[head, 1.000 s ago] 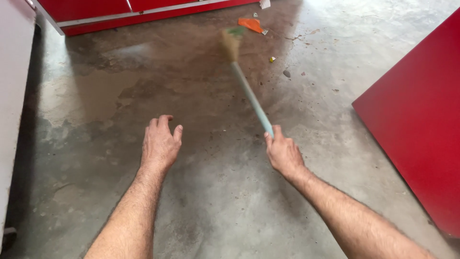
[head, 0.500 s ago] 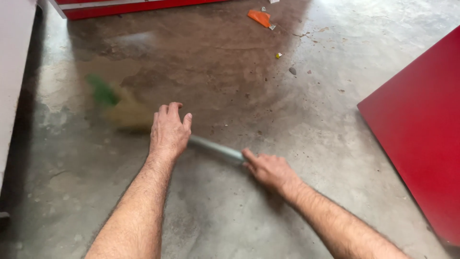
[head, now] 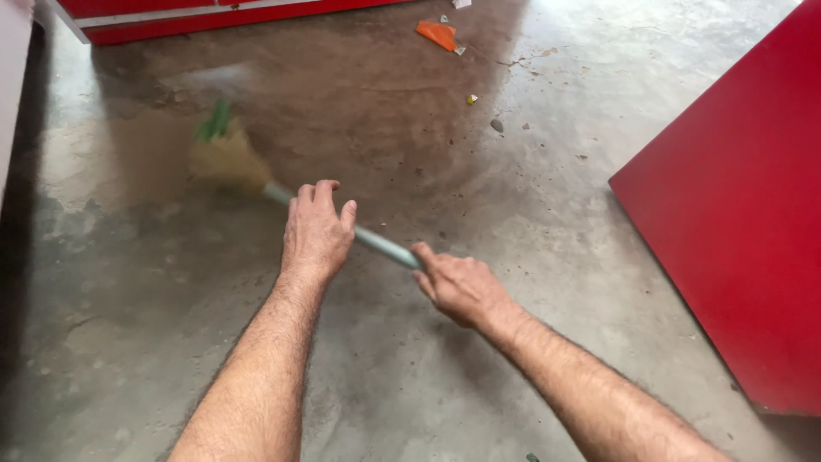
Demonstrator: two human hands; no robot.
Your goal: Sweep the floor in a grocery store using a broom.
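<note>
Right hand [head: 462, 287] grips the pale green-handled straw broom [head: 231, 162]; left hand [head: 316, 235] hovers open above the shaft. Orange scrap [head: 438, 34] and crumbs remain unswept on grey concrete floor [head: 385, 385].

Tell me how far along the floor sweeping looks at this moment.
Partly done. The concrete floor near the person looks mostly free of litter. In hand: the right hand grips the broom handle, with the left hand above it and the blurred broom head out left. Left: the orange scrap and small bits beside it.
</note>
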